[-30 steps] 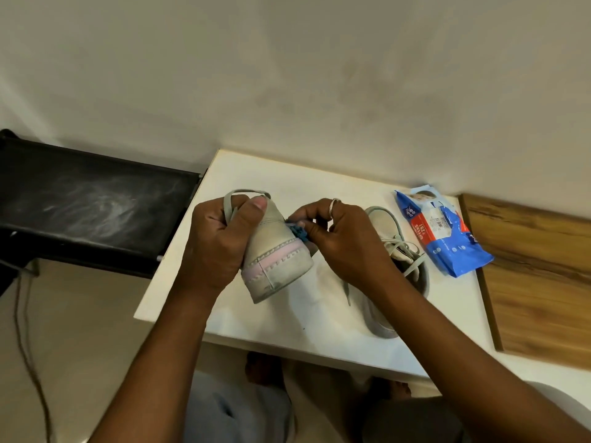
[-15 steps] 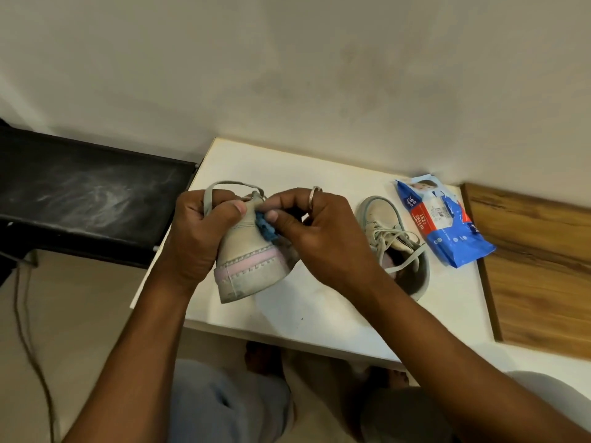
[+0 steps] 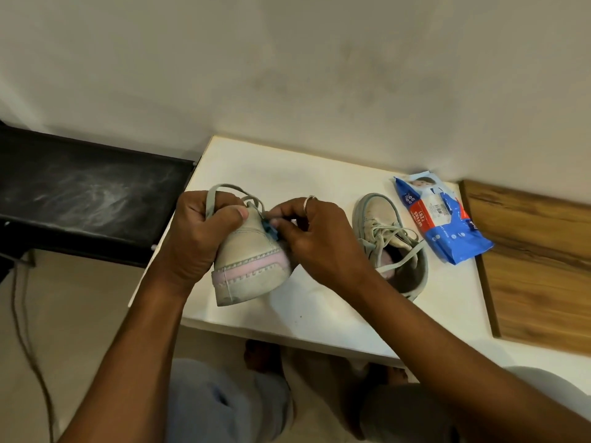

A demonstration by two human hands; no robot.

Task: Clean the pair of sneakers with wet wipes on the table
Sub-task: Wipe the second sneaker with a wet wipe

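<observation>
My left hand (image 3: 198,238) grips a pale grey sneaker (image 3: 252,263) with a pink heel band, holding it above the white table (image 3: 319,308) with its heel toward me. My right hand (image 3: 316,238) presses curled fingers against the sneaker's right side, beside a small blue tab (image 3: 271,232). A pale bunched wet wipe (image 3: 287,251) peeks out under those fingers; most of it is hidden. The second sneaker (image 3: 390,244) stands on the table to the right, laces loose. A blue pack of wet wipes (image 3: 441,219) lies beyond it.
A wooden board (image 3: 537,266) adjoins the table on the right. A black bench (image 3: 86,193) stands to the left, with a cable (image 3: 25,330) trailing on the floor. The wall rises just behind the table. My knees sit under the front edge.
My right hand has slid left along the sneaker's side toward my left thumb. The sneaker has tilted slightly, showing more of its heel.
</observation>
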